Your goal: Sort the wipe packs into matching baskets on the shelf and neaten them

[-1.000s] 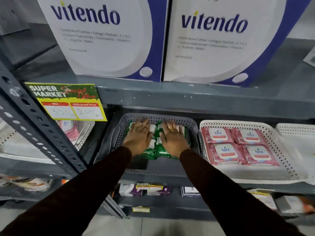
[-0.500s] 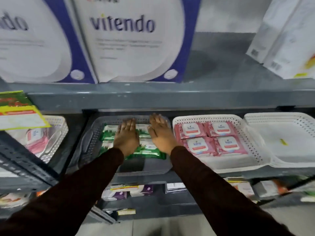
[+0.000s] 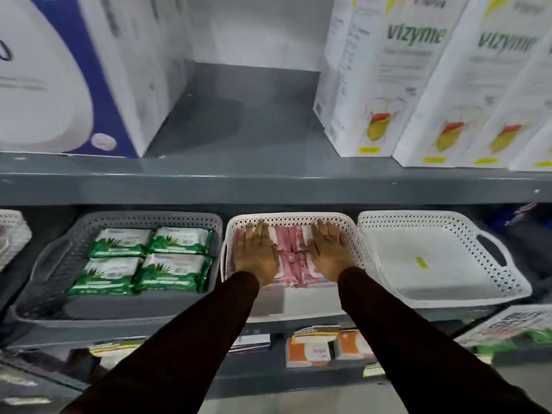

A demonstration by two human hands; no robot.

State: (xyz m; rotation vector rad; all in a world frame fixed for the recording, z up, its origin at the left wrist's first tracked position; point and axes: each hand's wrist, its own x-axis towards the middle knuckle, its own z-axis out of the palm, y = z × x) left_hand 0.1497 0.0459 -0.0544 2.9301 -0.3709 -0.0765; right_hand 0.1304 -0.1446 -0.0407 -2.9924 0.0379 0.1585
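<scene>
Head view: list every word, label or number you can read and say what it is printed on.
"vizyme": tall white cartons on the upper shelf, right.
Blue and white box: no whole word in view.
Green wipe packs: print blurred, unreadable.
Pink wipe packs, under the left hand and right hand: unreadable.
Lower-shelf boxes and tags: too blurred.

Head view — close, downward onto shelf (image 3: 268,186)

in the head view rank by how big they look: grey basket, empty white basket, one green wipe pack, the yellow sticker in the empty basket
1-2. grey basket and empty white basket: too alike to rank; wide-angle distortion makes it unsure
3. green wipe pack
4. yellow sticker
</scene>
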